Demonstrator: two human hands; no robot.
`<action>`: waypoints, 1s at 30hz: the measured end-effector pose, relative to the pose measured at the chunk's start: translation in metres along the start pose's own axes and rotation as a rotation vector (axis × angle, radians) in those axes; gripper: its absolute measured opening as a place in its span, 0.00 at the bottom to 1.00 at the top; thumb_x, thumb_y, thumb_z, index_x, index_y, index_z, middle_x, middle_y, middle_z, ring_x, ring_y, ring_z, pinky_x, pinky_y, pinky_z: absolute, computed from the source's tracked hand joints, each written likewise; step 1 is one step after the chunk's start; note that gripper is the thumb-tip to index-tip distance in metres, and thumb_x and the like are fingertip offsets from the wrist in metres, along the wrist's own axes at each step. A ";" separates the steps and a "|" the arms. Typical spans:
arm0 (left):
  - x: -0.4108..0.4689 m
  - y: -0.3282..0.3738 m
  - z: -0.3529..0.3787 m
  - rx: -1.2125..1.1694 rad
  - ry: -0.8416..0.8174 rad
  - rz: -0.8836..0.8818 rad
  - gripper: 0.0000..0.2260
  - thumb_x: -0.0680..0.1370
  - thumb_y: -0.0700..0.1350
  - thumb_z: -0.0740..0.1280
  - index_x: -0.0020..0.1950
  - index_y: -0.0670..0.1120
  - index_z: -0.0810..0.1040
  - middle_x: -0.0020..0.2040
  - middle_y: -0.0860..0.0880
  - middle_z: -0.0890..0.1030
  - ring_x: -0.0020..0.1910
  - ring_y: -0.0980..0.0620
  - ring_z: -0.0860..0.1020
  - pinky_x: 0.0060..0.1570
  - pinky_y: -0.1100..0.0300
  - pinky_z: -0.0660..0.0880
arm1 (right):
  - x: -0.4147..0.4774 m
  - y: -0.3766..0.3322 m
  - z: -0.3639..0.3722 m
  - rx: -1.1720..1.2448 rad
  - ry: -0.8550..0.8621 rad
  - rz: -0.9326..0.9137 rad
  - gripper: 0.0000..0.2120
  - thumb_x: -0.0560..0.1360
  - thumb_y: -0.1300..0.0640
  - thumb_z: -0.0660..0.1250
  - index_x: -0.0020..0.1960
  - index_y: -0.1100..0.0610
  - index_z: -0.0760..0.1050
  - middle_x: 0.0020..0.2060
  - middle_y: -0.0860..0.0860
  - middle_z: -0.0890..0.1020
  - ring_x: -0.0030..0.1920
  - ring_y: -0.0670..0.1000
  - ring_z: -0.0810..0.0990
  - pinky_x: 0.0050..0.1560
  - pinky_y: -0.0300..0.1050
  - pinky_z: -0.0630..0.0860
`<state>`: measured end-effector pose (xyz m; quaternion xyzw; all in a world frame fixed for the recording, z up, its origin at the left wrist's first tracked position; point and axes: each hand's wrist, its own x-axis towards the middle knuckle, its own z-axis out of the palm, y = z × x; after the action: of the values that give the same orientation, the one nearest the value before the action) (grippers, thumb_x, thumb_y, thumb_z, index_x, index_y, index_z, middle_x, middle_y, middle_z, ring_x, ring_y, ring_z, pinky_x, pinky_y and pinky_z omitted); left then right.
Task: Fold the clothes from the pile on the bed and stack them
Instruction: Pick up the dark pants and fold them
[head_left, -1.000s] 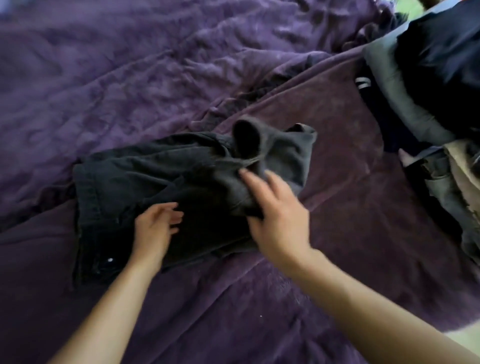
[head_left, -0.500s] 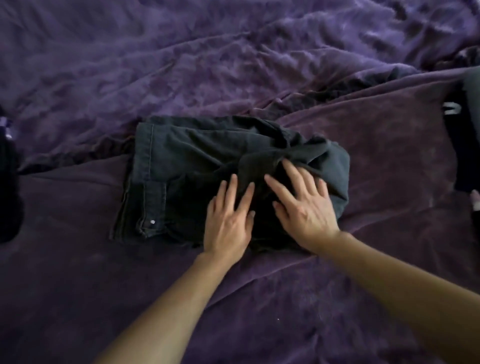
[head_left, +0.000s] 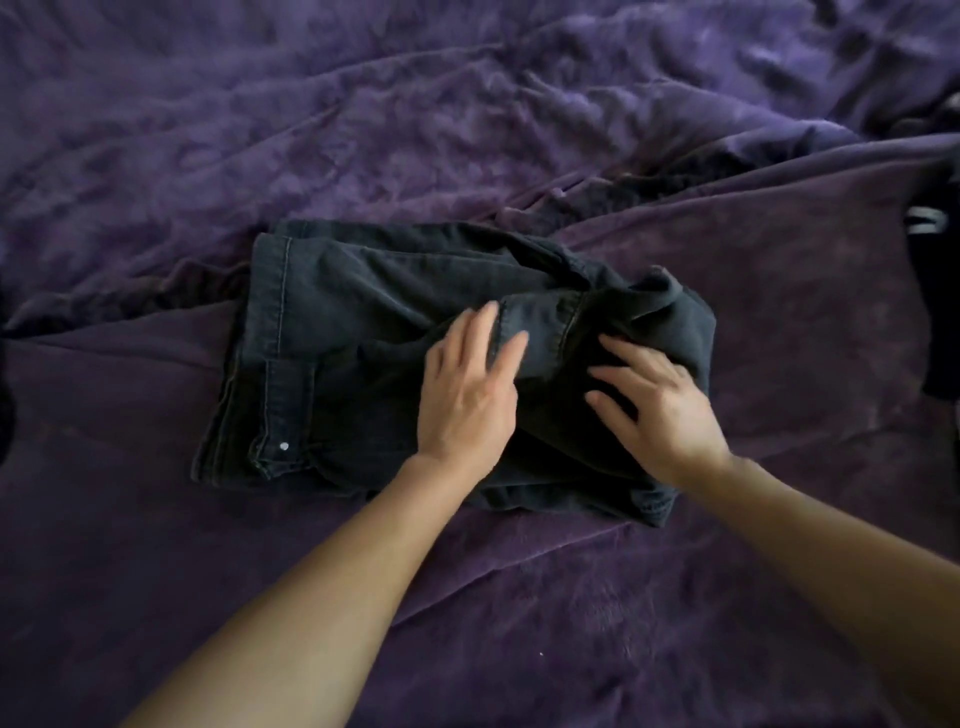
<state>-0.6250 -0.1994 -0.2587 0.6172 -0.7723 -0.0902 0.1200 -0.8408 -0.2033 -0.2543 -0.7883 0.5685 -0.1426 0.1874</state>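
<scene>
Dark grey jeans (head_left: 363, 312) lie folded into a rough rectangle in the middle of the purple bed. Their waistband with a metal button (head_left: 283, 446) faces left. My left hand (head_left: 467, 395) rests flat on the middle of the jeans with fingers spread. My right hand (head_left: 660, 410) presses flat on the bunched right part, fingers apart. Neither hand grips the cloth. At the right edge, a dark garment with white stripes (head_left: 930, 312) from the clothes pile shows in part.
A rumpled purple blanket (head_left: 363, 130) covers the bed all around the jeans, with deep folds behind them. A dark shape (head_left: 5, 415) sits at the far left edge.
My right hand let go of the raised jeans leg after laying it over. Both hands now press flat and have spread a little apart. The view has shifted left, hiding most of the pile.
</scene>
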 end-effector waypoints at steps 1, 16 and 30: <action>0.007 0.001 0.002 0.008 -0.062 0.089 0.21 0.76 0.38 0.62 0.68 0.46 0.72 0.72 0.42 0.66 0.71 0.41 0.64 0.63 0.48 0.67 | -0.009 0.005 -0.007 0.069 0.153 0.055 0.14 0.76 0.49 0.67 0.57 0.55 0.80 0.64 0.51 0.76 0.63 0.54 0.73 0.61 0.49 0.71; 0.018 -0.028 0.009 -1.305 -0.434 -0.828 0.16 0.81 0.53 0.56 0.61 0.49 0.78 0.61 0.48 0.79 0.60 0.49 0.76 0.58 0.59 0.70 | 0.033 -0.032 -0.061 1.200 -0.245 0.824 0.31 0.59 0.45 0.79 0.57 0.60 0.80 0.50 0.58 0.85 0.48 0.56 0.85 0.48 0.53 0.82; -0.101 -0.223 -0.144 -1.191 0.262 -1.103 0.11 0.81 0.43 0.57 0.50 0.47 0.79 0.41 0.45 0.82 0.42 0.46 0.80 0.41 0.55 0.74 | 0.158 -0.271 0.108 0.559 -0.379 0.587 0.13 0.74 0.57 0.65 0.57 0.52 0.70 0.49 0.56 0.81 0.45 0.55 0.83 0.44 0.47 0.80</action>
<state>-0.3537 -0.1487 -0.1928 0.7464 -0.1606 -0.4582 0.4551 -0.5152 -0.2619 -0.2243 -0.5247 0.6634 -0.0847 0.5267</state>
